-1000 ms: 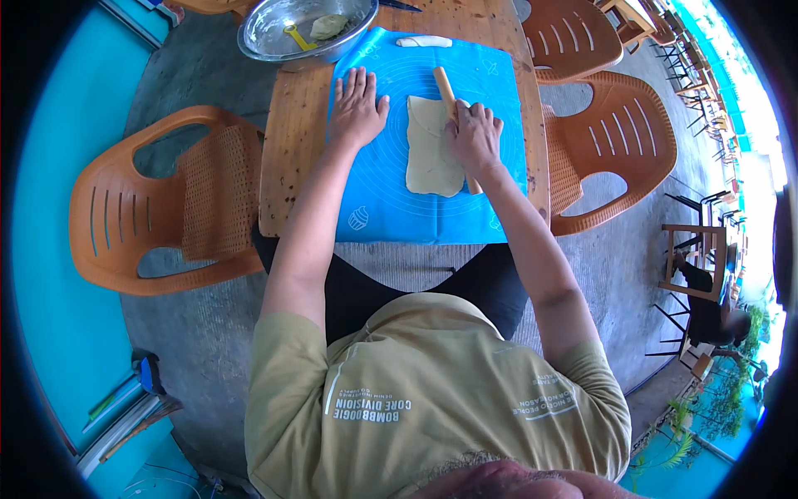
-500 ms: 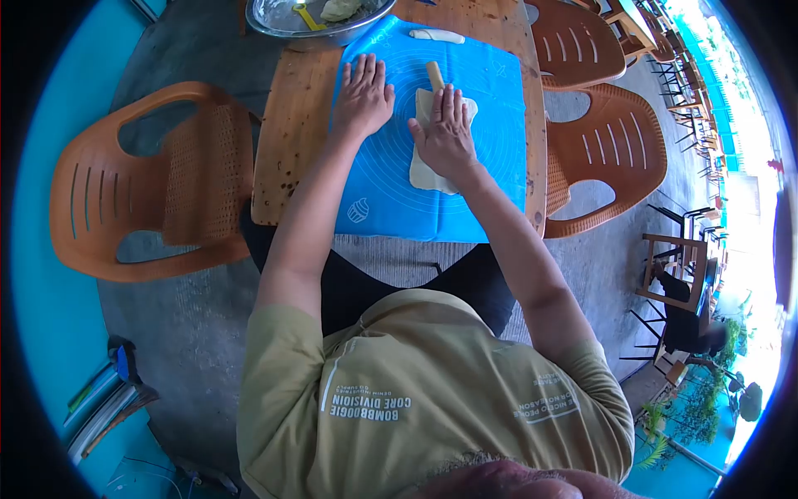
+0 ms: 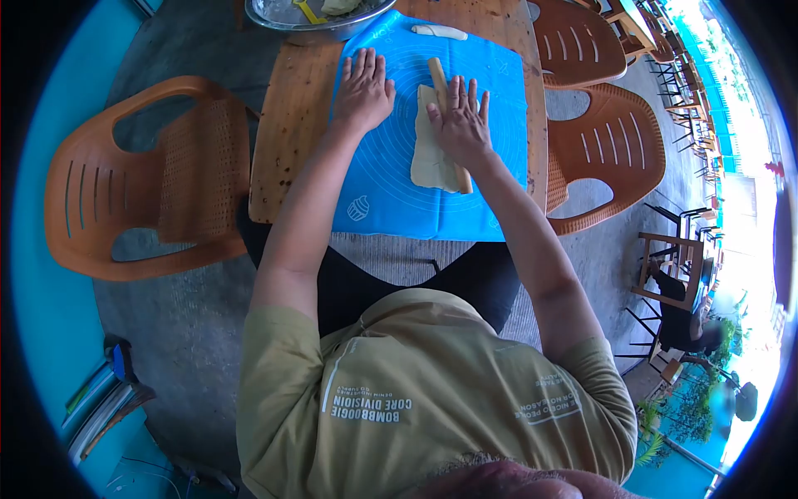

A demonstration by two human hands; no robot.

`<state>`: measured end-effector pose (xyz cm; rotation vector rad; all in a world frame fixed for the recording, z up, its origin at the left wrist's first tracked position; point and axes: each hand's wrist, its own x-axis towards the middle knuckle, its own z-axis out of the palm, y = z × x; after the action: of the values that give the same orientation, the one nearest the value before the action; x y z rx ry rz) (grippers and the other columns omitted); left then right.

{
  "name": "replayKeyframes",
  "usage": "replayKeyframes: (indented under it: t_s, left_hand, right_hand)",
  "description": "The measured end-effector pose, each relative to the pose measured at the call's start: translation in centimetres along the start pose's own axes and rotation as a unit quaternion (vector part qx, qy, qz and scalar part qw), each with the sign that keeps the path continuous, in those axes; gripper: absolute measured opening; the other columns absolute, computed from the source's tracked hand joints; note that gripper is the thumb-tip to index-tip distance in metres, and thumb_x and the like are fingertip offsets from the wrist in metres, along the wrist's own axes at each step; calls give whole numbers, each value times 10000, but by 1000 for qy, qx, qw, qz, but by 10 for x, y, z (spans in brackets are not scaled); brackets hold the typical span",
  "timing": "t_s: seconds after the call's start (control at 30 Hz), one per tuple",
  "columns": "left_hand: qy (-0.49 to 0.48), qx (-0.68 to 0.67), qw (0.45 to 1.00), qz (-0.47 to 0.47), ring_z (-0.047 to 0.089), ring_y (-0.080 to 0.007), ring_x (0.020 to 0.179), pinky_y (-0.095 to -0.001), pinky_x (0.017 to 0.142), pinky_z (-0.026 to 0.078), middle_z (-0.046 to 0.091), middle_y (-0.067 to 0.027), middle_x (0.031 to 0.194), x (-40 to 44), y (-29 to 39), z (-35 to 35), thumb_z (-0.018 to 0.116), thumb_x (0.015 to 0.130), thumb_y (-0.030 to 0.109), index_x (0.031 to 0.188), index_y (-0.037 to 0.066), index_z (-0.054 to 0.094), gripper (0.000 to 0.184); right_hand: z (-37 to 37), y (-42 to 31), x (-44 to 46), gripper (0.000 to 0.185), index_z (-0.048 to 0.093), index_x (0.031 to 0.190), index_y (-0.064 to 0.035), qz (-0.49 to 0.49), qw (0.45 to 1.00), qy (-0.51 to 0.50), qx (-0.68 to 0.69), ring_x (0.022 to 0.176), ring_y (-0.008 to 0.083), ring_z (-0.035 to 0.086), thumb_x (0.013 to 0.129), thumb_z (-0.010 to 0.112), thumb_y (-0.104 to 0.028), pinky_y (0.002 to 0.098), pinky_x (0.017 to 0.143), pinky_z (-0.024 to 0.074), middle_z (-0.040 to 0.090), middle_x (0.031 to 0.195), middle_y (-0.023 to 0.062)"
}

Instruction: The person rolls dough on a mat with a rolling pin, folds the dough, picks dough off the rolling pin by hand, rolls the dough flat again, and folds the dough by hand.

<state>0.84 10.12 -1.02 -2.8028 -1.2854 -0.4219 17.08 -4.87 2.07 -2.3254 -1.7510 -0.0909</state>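
My left hand lies flat on the left part of the blue mat, fingers stretched out and nothing in it. My right hand is spread with its palm over a wooden rolling pin, pressing on it without gripping. Beneath the pin is a flattened sheet of pale dough, roughly rectangular. The pin lies lengthwise along the sheet's right side, and its middle is hidden under my hand. A small rolled piece of dough rests at the mat's far edge.
A metal bowl with a yellow tool and dough in it stands at the far left of the wooden table. Brown chairs flank the table, one on the left and others on the right.
My right hand and the rolling pin have moved to the right across the dough, uncovering more of its left part. My left hand stays flat on the mat.
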Motion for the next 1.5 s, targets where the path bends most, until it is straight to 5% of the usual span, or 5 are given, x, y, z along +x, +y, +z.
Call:
replayKeyframes:
  t_s: [0.4,0.8,1.03,1.4,1.5]
  left_hand:
    - [-7,-23,1000,18,207,-319,1622,-482,1334,121,285,-189,1724,-6,-24,3,355,1120,421,1630,-5,341,664]
    - [-27,44,999,9,217,-298,1622,-552,1323,44,310,-196,1713,-12,-25,-12,331,1124,407,1613,-27,361,655]
    - [-35,64,997,7,202,-286,1627,-547,1324,37,299,-192,1719,-14,-26,-7,305,1125,411,1617,-26,356,659]
    - [-54,33,998,4,290,-323,1594,-567,1318,78,370,-204,1683,-3,-9,-31,341,1119,400,1594,-11,400,631]
    - [63,-120,977,165,323,-322,1582,-581,1306,146,390,-185,1677,-3,36,-41,457,1107,452,1611,48,410,648]
  right_hand:
    - [4,-36,-2,884,204,1646,75,-20,1000,-7,-15,1616,437,144,1081,449,-558,527,1323,98,231,1712,280]
    - [-11,-34,0,873,183,1669,32,24,994,-76,69,1636,396,70,1097,298,-617,595,1303,-10,190,1742,237]
    - [11,60,-19,790,217,1663,26,168,975,26,142,1633,419,48,1120,256,-547,550,1314,18,184,1742,242]
    - [15,75,-32,803,213,1654,52,136,987,33,78,1629,425,76,1112,258,-539,541,1319,47,178,1738,259]
    - [16,78,-32,796,225,1653,49,130,988,36,77,1627,426,92,1112,260,-534,543,1318,50,190,1736,256]
